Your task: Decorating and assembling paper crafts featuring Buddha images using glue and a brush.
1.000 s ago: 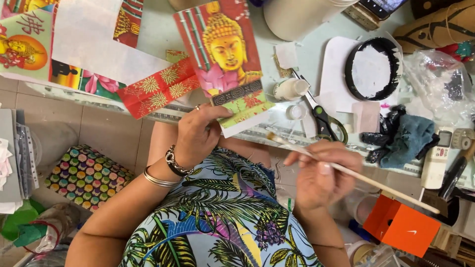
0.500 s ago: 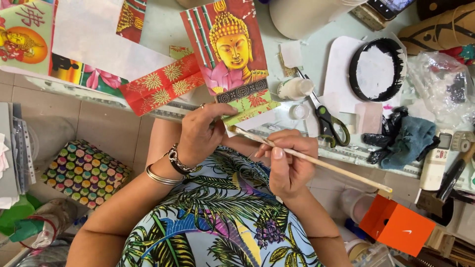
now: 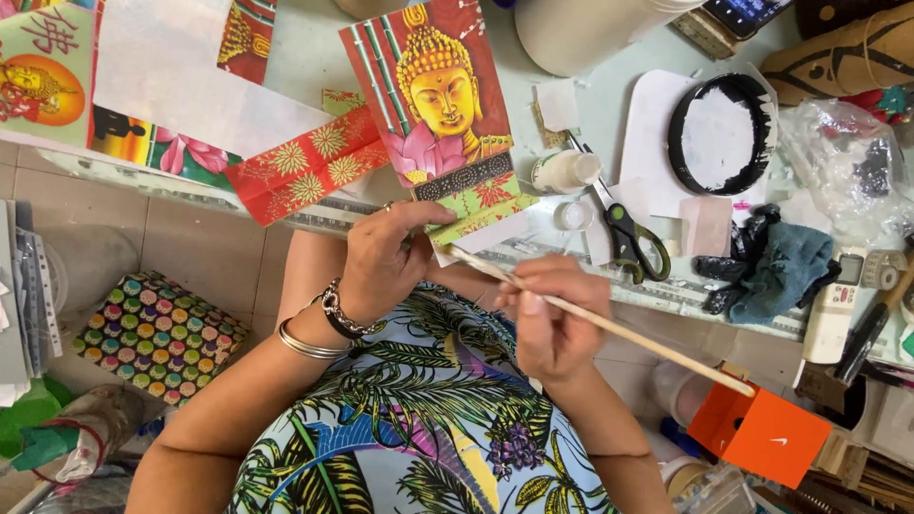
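Far left, a box patterned with coloured dots (image 3: 152, 335) sits low beside the person's knee, below the surface (image 3: 305, 38) edge. Above it, a sheet with an orange disc and a seated figure (image 3: 43, 81) lies at the surface's left end, a plain white sheet (image 3: 181, 81) overlapping next to it. A red strip with gold flower prints (image 3: 309, 167) lies tilted, running up toward the picture panel.

Left hand (image 3: 381, 262), bracelets on the wrist, grip closed on the lower edge of the picture panel (image 3: 443, 109), thumb on top near the green-and-red patterned band. The panel shows a golden head over a pink lotus, red background, tilted slightly, lying at the near edge of the surface with its lower corner overhanging.

Right hand (image 3: 552, 319) sits just right of the left, grip closed around a long thin wooden stick (image 3: 609, 328). Its tip touches the pale underside corner of the panel by the left fingers; the far end points down right toward an orange box (image 3: 762, 433). Whether the tip carries bristles, cannot tell.

Right of the panel: small white bottle (image 3: 564, 171) lying on its side, black-handled scissors (image 3: 628, 233) just beside it, a black-rimmed round dish with white inside (image 3: 721, 133), a dark blue-grey cloth (image 3: 776, 266), a white remote (image 3: 838, 295) at far right.
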